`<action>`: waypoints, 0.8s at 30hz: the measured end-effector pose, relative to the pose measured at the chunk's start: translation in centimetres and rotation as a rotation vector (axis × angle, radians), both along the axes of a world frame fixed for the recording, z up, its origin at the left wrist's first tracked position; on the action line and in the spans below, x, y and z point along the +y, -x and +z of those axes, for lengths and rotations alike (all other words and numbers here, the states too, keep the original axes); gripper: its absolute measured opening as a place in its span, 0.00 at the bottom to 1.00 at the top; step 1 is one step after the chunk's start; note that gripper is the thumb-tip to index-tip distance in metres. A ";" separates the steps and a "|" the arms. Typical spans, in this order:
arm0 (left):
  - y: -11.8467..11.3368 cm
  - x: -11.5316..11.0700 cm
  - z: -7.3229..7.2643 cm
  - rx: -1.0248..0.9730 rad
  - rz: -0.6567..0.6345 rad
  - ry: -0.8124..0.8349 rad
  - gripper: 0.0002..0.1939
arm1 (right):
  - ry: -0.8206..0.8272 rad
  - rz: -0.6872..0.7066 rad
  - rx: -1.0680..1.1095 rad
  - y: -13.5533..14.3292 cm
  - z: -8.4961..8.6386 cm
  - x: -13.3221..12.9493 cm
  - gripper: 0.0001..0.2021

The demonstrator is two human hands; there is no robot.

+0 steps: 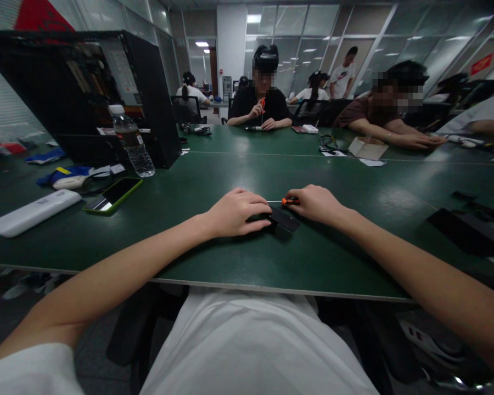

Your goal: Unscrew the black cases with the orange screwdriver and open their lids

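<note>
Risk, as I'd judge: screwdriver (286,201) nearly level, shaft aimed at the left hand (239,213); a slip could jab it. Right hand (316,203) closed round the handle, right of frame centre. Left loosely curled at the black piece (287,220), just below; can't tell whether pinching.

On the green table (226,164), a plastic bottle (139,151) stands just beside a black computer case (152,93), near a green-edged phone (115,195). Across the table, a small box (368,148) sits near a person in a brown shirt (356,113).
</note>
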State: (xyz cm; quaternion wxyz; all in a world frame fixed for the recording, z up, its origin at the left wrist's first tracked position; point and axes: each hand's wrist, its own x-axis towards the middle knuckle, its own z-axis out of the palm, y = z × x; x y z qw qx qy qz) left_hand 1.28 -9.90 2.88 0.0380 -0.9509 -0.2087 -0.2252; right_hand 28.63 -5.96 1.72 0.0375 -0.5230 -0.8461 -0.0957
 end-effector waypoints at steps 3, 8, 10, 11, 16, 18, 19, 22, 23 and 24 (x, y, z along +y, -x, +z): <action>-0.3 -0.2 -0.1 -0.008 0.027 0.022 0.17 | 0.005 0.018 0.037 0.1 -0.2 0.0 0.17; -1.3 -0.5 -0.3 -0.067 0.091 0.052 0.19 | 0.025 0.137 0.108 0.9 -0.2 -0.5 0.15; -1.7 -0.6 -0.5 -0.070 0.115 0.053 0.20 | 0.031 0.181 0.129 1.2 -0.2 -0.8 0.15; -1.9 -0.6 -0.6 -0.082 0.121 0.066 0.20 | 0.033 0.200 0.138 1.3 -0.2 -0.9 0.15; -2.6 -0.4 -0.8 -0.272 0.097 0.261 0.13 | 0.038 0.294 0.182 1.5 -0.4 -1.3 0.14; -2.4 -0.3 -0.5 -0.374 0.072 0.345 0.12 | 0.034 0.333 0.210 1.7 -0.5 -1.5 0.14; -2.2 -0.1 -0.3 -0.429 0.067 0.378 0.12 | 0.029 0.347 0.229 1.8 -0.5 -1.6 0.14; -0.9 0.7 0.3 -0.604 0.138 0.486 0.13 | 0.008 0.375 0.302 2.4 -0.4 -1.9 0.16; -0.3 1.1 0.4 -0.665 0.171 0.559 0.14 | 0.014 0.388 0.352 2.7 -0.3 -2.1 0.17; 0.2 1.5 0.4 -0.717 0.180 0.622 0.15 | 0.031 0.402 0.417 3.0 -0.3 -2.3 0.18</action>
